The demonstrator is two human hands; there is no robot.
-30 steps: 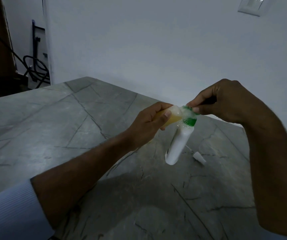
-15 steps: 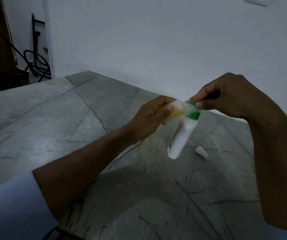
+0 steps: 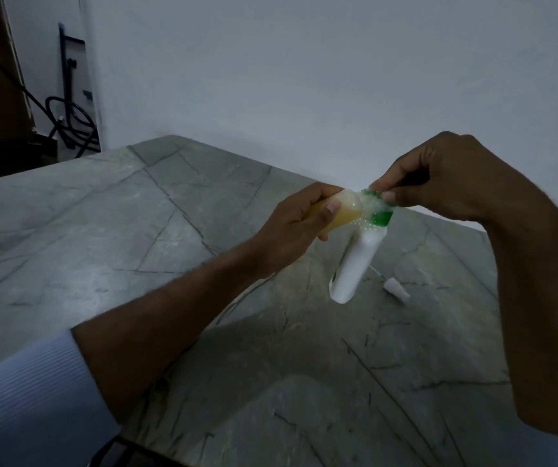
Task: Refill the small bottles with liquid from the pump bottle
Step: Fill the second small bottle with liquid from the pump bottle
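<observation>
Above the grey marble desk [image 3: 109, 230], both hands meet at the far right side. The left hand [image 3: 291, 230] has its grip wrapped around a small bottle [image 3: 446, 214] of yellow liquid, held nearly on its side with its mouth pointing right; the thumb lies across the bottle's front and the fingers curl behind it. The right hand [image 3: 446, 176] comes in from above, its grip a narrow pinch of thumb and forefinger on the green top [image 3: 380, 214] of a white bottle [image 3: 355, 264]. That white bottle hangs below the pinch, tilted, its base low and to the left, clear of the desk. The mouth of the small bottle sits right against the green top, and white froth with tiny bubbles covers the place where the 2 touch. Whether liquid is moving between them cannot be told. A small white cap [image 3: 396, 288] lies on its side on the desk, just right of the white bottle's base. A pale blue sleeve [image 3: 28, 399] covers the left upper forearm at the lower left. A white wall [image 3: 304, 79] stands behind the desk, and black cables [image 3: 69, 119] hang at the far left.
</observation>
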